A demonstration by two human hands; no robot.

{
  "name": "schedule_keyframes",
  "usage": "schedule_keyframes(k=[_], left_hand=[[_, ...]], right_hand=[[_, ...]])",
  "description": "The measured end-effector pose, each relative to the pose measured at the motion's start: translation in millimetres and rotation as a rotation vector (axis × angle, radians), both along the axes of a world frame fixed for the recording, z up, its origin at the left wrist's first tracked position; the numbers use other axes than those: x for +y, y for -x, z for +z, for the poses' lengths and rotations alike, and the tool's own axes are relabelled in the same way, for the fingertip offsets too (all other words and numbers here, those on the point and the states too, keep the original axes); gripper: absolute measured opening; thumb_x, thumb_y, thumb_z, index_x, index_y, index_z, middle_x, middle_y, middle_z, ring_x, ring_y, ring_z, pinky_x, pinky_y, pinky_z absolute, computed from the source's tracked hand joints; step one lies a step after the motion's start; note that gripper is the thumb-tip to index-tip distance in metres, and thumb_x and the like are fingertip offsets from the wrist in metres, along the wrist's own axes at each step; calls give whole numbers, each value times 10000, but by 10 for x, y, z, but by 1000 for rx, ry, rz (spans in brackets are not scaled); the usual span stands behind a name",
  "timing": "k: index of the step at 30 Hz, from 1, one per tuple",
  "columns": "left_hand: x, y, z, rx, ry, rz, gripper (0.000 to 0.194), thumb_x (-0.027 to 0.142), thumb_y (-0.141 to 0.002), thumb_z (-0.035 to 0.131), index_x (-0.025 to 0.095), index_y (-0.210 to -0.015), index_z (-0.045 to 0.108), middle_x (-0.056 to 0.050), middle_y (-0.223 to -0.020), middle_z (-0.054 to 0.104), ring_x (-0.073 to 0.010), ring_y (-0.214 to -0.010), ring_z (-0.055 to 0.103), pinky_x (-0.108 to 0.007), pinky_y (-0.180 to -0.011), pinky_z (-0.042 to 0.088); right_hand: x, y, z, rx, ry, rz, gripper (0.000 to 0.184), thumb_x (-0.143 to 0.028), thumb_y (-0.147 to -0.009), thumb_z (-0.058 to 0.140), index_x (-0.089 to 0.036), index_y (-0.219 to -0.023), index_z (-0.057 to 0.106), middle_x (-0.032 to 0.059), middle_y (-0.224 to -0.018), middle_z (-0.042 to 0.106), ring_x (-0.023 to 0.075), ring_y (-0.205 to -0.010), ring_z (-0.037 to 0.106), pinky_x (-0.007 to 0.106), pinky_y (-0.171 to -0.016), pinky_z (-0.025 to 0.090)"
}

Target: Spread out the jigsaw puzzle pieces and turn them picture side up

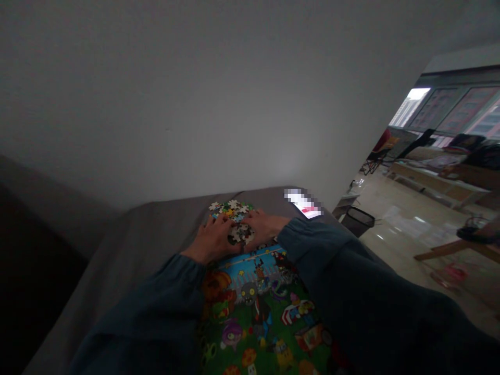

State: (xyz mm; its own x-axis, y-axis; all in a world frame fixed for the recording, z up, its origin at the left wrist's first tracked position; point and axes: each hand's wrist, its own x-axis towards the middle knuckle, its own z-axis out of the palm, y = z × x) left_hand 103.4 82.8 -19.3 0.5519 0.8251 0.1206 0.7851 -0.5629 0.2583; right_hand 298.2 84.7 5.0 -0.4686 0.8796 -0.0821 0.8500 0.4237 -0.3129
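Note:
Loose jigsaw pieces lie heaped on a grey cloth-covered surface, with more pieces showing between my hands. My left hand rests against the left side of the heap, its fingers spread over the pieces. From the right, my right hand lies on the same heap with fingers stretched out. Some pieces are hidden under both palms. Just nearer to me is a colourful cartoon picture of a zombie and plants on green ground; my wrists are beside its top edge.
A lit phone lies on the grey cloth to the right of the heap. Behind stands a plain wall. Off the right edge are a dark bin, a tiled floor and a wooden bench.

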Motion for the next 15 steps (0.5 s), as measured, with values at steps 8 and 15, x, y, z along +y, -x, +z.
schedule_keyframes(k=[8,15], left_hand=[[140,99,-35,-135,-10,-11,296,237,-738,594,221,-1033,568,-79,-1050,666,-273,-965,622,-355,-779,467],[289,213,106,-335,-6,127,345,285,-808,530,210,-1144,531,-51,-986,689,-213,-854,653,-299,-692,478]], right_hand=[[66,306,-34,77,-42,55,586,-227,-571,771,-170,-1133,616,96,-1099,670,273,-1003,625,339,-842,491],[125,155,195,230,-82,6,437,-114,-689,673,-138,-1122,624,46,-924,682,164,-798,620,275,-716,475]])
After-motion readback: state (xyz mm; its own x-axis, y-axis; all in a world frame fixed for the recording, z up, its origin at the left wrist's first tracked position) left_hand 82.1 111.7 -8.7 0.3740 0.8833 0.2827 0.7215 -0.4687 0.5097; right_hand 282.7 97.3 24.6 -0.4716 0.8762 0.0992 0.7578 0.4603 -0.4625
